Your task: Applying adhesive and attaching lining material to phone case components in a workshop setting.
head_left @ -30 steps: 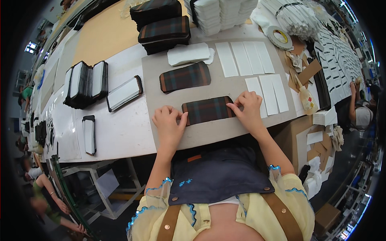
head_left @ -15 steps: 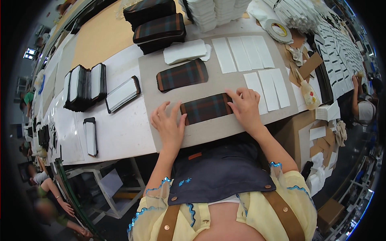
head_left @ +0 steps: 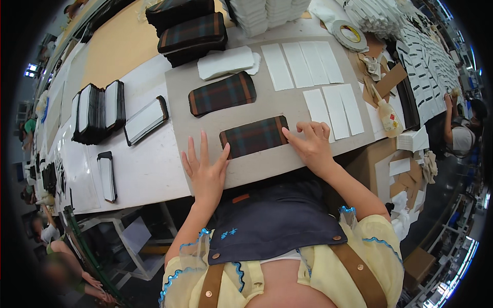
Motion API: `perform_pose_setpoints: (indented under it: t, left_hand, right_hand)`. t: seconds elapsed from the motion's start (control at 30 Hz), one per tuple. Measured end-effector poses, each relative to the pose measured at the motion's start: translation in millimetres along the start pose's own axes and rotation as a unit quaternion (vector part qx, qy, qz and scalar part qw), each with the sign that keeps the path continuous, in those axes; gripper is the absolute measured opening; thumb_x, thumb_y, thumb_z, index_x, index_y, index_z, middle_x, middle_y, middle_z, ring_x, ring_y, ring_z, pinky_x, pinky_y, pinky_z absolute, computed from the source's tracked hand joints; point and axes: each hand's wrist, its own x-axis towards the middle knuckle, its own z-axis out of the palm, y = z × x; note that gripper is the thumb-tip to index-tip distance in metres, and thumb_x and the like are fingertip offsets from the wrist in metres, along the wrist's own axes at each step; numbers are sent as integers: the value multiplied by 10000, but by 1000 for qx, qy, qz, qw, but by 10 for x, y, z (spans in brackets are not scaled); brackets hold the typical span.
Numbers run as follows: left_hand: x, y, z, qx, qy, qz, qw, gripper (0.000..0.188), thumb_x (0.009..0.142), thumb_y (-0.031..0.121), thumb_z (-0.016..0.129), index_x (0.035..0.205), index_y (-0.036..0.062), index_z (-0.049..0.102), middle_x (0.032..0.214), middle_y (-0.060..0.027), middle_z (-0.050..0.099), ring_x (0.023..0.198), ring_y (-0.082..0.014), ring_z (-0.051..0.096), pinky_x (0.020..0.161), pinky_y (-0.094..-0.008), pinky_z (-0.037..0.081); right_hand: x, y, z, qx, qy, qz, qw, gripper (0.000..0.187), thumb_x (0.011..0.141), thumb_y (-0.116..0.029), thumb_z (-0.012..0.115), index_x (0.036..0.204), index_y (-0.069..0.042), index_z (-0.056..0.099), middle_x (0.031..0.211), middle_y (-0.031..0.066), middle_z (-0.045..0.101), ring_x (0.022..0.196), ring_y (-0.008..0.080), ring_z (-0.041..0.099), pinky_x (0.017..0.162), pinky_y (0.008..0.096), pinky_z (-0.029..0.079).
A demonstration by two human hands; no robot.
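Observation:
A dark plaid rectangular fabric piece (head_left: 254, 137) lies flat on the grey board (head_left: 246, 171) in front of me. My left hand (head_left: 206, 172) rests at its left end, fingers spread, thumb tip close to the piece's corner. At the right end, the thumb of my right hand (head_left: 312, 149) touches the edge; its other fingers are bent and apart, gripping nothing. Just beyond lies a second plaid piece (head_left: 222, 94) with rounded corners. White strips (head_left: 328, 110) lie in two rows to the right, and a small pile of white pieces (head_left: 223, 62) sits farther back.
Stacks of plaid cases (head_left: 192, 38) stand at the back, beside tall white stacks (head_left: 257, 15). Black-edged white pieces (head_left: 97, 113) stand grouped at left, with a single one (head_left: 146, 120) nearby. On the right are a tape roll (head_left: 349, 35), a glue bottle (head_left: 389, 119) and cardboard scraps (head_left: 387, 82).
My left fingers have straightened and spread, and the thumb has come slightly away from the piece's left end. My right thumb stays at the right edge. The whole view has shifted a little.

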Motion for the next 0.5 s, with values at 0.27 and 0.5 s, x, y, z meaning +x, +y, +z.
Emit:
perform_pose_setpoints:
  t: [0.27, 0.5]
  left_hand:
    - [-142, -29, -84, -48, -2, 28, 998, 384, 925, 211, 729, 1300, 291, 728, 1674, -147, 327, 1545, -443, 231, 1239, -595, 137]
    - [279, 567, 124, -237, 6, 144, 961, 451, 878, 175, 746, 1286, 5, 659, 1414, -110, 595, 1386, -329, 457, 1212, -507, 291]
  right_hand:
    - [-183, 86, -221, 141, 0, 11, 990, 195, 938, -121, 640, 1102, -150, 743, 1052, 25, 615, 1053, 229, 553, 969, 428, 334]
    - [-820, 1417, -627, -173, 303, 346, 871, 468, 986, -234, 688, 1381, -11, 571, 1354, 165, 603, 1299, 352, 538, 1126, 465, 363]
